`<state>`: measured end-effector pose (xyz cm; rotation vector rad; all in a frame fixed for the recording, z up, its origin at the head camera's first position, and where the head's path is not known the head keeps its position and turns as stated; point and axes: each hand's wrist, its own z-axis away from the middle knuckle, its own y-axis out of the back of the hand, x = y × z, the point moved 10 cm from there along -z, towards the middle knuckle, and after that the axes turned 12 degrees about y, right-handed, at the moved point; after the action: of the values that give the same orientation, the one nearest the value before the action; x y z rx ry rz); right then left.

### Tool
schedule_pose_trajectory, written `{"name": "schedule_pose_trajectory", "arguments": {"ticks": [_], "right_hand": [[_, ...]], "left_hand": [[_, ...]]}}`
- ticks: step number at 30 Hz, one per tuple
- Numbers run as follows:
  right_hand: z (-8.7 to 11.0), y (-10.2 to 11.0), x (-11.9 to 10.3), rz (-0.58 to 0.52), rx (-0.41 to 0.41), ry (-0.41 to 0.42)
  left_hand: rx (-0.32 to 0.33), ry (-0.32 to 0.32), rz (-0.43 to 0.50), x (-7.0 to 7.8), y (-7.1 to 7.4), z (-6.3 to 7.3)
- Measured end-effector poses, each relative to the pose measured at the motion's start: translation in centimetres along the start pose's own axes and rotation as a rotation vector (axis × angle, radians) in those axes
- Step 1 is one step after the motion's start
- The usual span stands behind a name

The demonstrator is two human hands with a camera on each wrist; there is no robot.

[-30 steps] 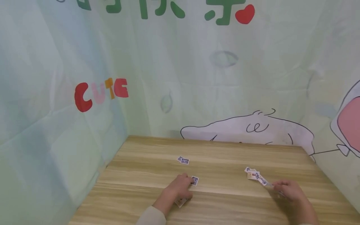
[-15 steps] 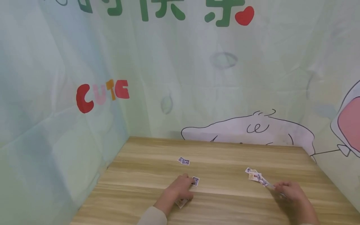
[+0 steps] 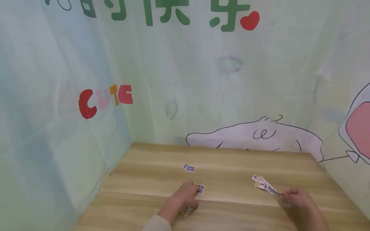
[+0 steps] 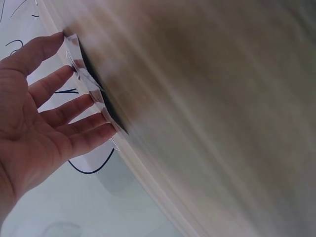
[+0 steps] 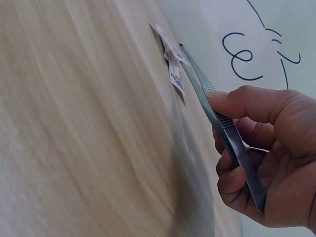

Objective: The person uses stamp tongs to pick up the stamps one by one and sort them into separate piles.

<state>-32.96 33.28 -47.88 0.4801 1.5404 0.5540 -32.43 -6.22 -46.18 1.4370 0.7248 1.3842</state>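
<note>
My right hand [image 3: 299,196] grips metal tweezers [image 5: 223,123] between thumb and fingers. In the right wrist view their tips reach a small overlapping cluster of stamps [image 5: 177,81] on the table; whether the tips pinch one I cannot tell. The head view shows that cluster of stamps [image 3: 260,184] at the right. My left hand [image 3: 185,194] rests with extended fingers on other stamps. One fingertip touches a dark stamp [image 3: 201,190], and under the palm side a pale stamp [image 3: 186,211] is partly hidden. In the left wrist view, fingertips touch the edges of a row of stamps [image 4: 75,49].
Farther back, two overlapping dark stamps [image 3: 190,168] lie on the wooden table [image 3: 225,166]. A printed cloth backdrop [image 3: 202,80] stands along the table's back and left edges, and another side of it rises at the right.
The head view has tilted up slightly, so everything sits lower. The tweezers have turned a little over the right cluster of stamps. My left hand stays on its stamps.
</note>
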Motion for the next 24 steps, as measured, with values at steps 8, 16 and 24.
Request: {"name": "schedule_pose_trajectory", "arguments": {"ticks": [8, 16, 24], "right_hand": [[0.8, 0.3, 0.5, 0.032, -0.024, 0.014], [1.2, 0.9, 0.3, 0.056, -0.023, 0.052], [1.3, 0.9, -0.2, 0.038, -0.024, 0.05]], "left_hand": [[0.005, -0.006, -0.014, 0.1, -0.5, -0.1], [0.004, -0.005, -0.005, 0.1, -0.1, -0.1], [0.013, -0.018, -0.001, 0.0, 0.2, 0.1]]}}
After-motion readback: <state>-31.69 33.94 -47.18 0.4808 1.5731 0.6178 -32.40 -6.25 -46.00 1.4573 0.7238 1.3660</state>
